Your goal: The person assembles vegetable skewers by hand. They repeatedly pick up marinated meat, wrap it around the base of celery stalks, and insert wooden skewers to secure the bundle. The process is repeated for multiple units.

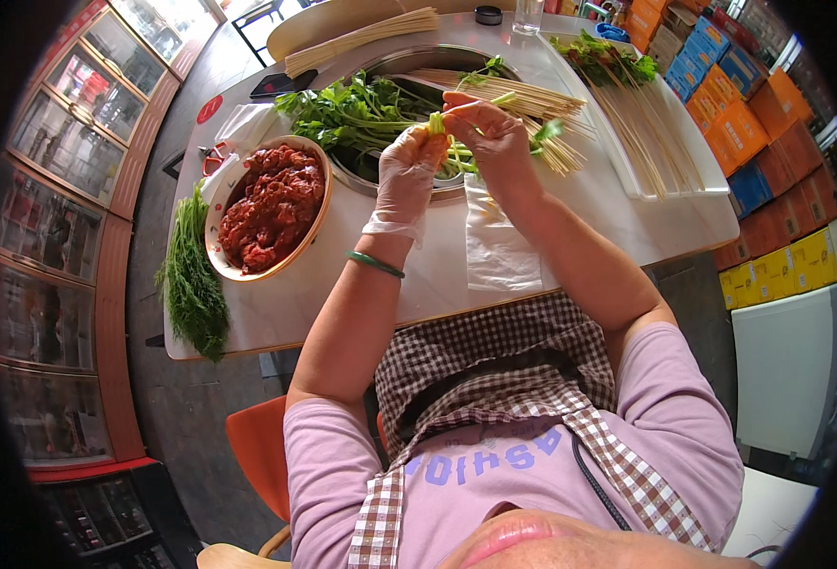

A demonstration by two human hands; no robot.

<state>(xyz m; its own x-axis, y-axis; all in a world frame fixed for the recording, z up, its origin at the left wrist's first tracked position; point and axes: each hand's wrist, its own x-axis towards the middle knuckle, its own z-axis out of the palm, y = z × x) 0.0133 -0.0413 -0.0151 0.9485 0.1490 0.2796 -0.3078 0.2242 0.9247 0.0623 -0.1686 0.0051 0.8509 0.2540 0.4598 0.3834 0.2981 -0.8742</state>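
Note:
My left hand, in a thin clear glove, grips a small folded bundle of green stalks. My bare right hand has its fingertips pinched at the bundle's right side; a stalk sticks out past them, and I cannot tell whether a skewer is also held. Behind both hands is a round metal basin, heaped with leafy celery-like greens. Thin wooden skewers lie across its right side. A white plastic sheet or bag lies on the table below my right hand.
Left stand a bowl of red marinated meat, a dill bunch and red-handled scissors. At right, a white tray holds skewers with greens. More skewers, a black lid and a glass sit behind.

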